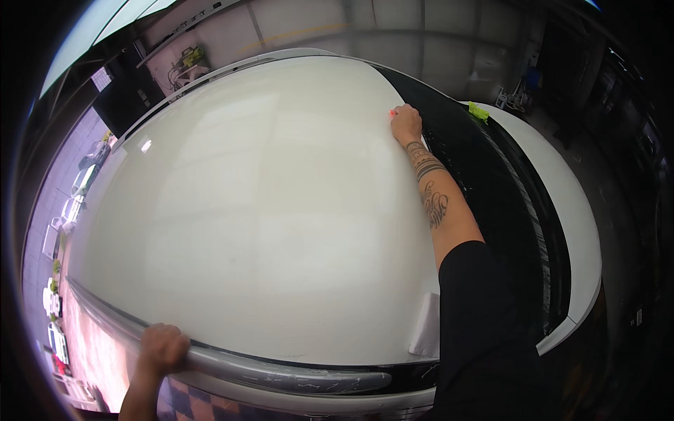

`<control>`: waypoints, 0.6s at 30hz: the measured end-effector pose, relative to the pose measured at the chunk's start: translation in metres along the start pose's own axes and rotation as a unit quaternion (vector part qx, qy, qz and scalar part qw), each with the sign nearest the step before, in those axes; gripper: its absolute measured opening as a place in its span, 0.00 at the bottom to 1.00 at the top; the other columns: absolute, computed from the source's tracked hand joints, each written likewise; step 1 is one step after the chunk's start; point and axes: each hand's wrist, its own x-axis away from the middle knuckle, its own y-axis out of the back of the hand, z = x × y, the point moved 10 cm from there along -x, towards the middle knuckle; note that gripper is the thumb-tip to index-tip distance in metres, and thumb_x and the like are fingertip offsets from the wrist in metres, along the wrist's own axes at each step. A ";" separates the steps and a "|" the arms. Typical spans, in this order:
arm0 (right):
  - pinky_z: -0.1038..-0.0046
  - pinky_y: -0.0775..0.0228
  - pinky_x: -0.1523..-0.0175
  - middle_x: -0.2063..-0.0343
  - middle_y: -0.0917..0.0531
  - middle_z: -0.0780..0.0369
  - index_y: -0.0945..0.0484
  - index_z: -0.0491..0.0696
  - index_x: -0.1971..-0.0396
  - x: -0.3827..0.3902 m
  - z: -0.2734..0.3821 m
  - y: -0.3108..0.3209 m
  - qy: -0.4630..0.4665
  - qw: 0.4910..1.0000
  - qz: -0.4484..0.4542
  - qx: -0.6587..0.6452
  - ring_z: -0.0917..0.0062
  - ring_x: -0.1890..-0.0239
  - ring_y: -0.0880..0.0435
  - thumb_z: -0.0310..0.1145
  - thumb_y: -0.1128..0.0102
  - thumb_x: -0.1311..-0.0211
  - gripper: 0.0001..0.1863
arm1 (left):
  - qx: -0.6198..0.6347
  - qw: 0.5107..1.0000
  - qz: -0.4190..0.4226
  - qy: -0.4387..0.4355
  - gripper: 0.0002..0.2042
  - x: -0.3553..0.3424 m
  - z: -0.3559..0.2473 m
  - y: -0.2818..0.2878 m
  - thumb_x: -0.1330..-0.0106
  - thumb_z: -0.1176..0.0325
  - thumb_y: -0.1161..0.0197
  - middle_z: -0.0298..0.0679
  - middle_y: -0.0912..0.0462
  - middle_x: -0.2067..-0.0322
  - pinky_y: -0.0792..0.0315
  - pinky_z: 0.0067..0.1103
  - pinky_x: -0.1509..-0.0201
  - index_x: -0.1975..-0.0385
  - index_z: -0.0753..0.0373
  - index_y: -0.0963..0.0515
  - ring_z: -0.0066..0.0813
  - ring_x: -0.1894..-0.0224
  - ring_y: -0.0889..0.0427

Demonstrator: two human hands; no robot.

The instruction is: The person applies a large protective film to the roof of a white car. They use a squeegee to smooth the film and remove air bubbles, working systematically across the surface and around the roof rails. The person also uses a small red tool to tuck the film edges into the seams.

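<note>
A white car roof (pixel 281 175) fills the middle. My left hand (pixel 166 347) is closed around the grey roof rail (pixel 281 373) on the near side. Stretched across to the far right of the roof, my right hand (pixel 406 125) is closed, next to the dark glass (pixel 484 196). A small bright pink thing (pixel 393 113) peeks out at its fingers; the rest is hidden in the hand, and its kind does not show. Close to my right sleeve, a flat white pad or folded cloth (pixel 425 326) lies on the roof, partly covered by the sleeve.
Past the glass, a yellow-green cloth (pixel 479 112) rests at the edge of a white body panel (pixel 579 231). By the far wall (pixel 365 31) stands a green-and-dark machine (pixel 188 57). Parked cars (pixel 84 179) show outside on the left.
</note>
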 end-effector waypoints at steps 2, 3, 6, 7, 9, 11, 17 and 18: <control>0.63 0.27 0.51 0.62 0.20 0.55 0.17 0.46 0.68 -0.008 0.052 -0.027 0.074 0.996 0.005 -0.045 0.58 0.59 0.19 0.29 0.50 0.40 0.11 | -0.002 1.000 0.006 0.000 0.12 0.003 0.003 -0.008 0.62 0.66 0.40 0.33 0.43 0.88 0.45 0.27 0.84 0.86 0.56 0.40 0.30 0.87 0.37; 0.63 0.27 0.50 0.63 0.19 0.56 0.18 0.45 0.71 0.008 0.109 -0.046 0.141 0.986 0.049 -0.072 0.58 0.59 0.19 0.29 0.52 0.41 0.11 | -0.006 1.000 0.023 0.019 0.11 0.011 0.001 -0.006 0.65 0.68 0.42 0.33 0.43 0.88 0.45 0.27 0.83 0.86 0.56 0.40 0.30 0.87 0.37; 0.63 0.27 0.49 0.65 0.18 0.52 0.17 0.43 0.72 -0.019 0.061 -0.046 0.074 0.995 0.008 -0.062 0.58 0.59 0.19 0.29 0.49 0.42 0.10 | 0.003 0.999 0.035 0.014 0.10 0.011 0.003 -0.010 0.68 0.70 0.44 0.33 0.42 0.88 0.45 0.27 0.83 0.86 0.55 0.39 0.30 0.86 0.37; 0.63 0.25 0.51 0.66 0.17 0.51 0.17 0.41 0.71 -0.015 0.037 -0.039 0.019 0.999 0.010 -0.038 0.59 0.60 0.17 0.30 0.47 0.41 0.10 | 0.002 0.999 0.044 0.025 0.09 0.017 0.003 -0.008 0.67 0.70 0.44 0.33 0.42 0.87 0.45 0.27 0.83 0.86 0.55 0.39 0.30 0.86 0.37; 0.63 0.23 0.53 0.67 0.17 0.50 0.17 0.41 0.69 -0.030 0.002 -0.037 -0.034 0.998 0.039 -0.030 0.59 0.62 0.15 0.29 0.46 0.39 0.10 | -0.015 0.999 0.043 0.015 0.09 0.012 0.005 -0.011 0.67 0.69 0.44 0.33 0.42 0.87 0.44 0.27 0.83 0.86 0.55 0.38 0.30 0.86 0.37; 0.63 0.24 0.52 0.66 0.17 0.50 0.16 0.43 0.69 -0.041 0.020 -0.038 0.010 1.000 0.009 -0.016 0.58 0.61 0.16 0.28 0.46 0.40 0.09 | -0.022 0.999 0.042 0.007 0.10 0.009 0.010 -0.008 0.67 0.69 0.44 0.33 0.42 0.87 0.44 0.27 0.83 0.86 0.55 0.38 0.30 0.86 0.36; 0.63 0.25 0.50 0.66 0.17 0.50 0.16 0.43 0.70 -0.021 0.086 -0.053 0.088 0.993 0.018 -0.077 0.57 0.60 0.17 0.27 0.47 0.41 0.09 | -0.005 0.997 0.071 -0.002 0.11 0.016 0.004 -0.015 0.65 0.66 0.43 0.33 0.41 0.88 0.44 0.27 0.84 0.83 0.57 0.38 0.29 0.88 0.36; 0.64 0.24 0.51 0.67 0.17 0.49 0.17 0.41 0.69 -0.037 0.024 -0.047 -0.018 0.999 0.036 -0.016 0.58 0.61 0.16 0.28 0.47 0.40 0.09 | -0.015 0.998 0.067 0.004 0.10 0.017 0.005 -0.016 0.65 0.67 0.44 0.33 0.42 0.88 0.44 0.27 0.84 0.84 0.56 0.39 0.29 0.87 0.37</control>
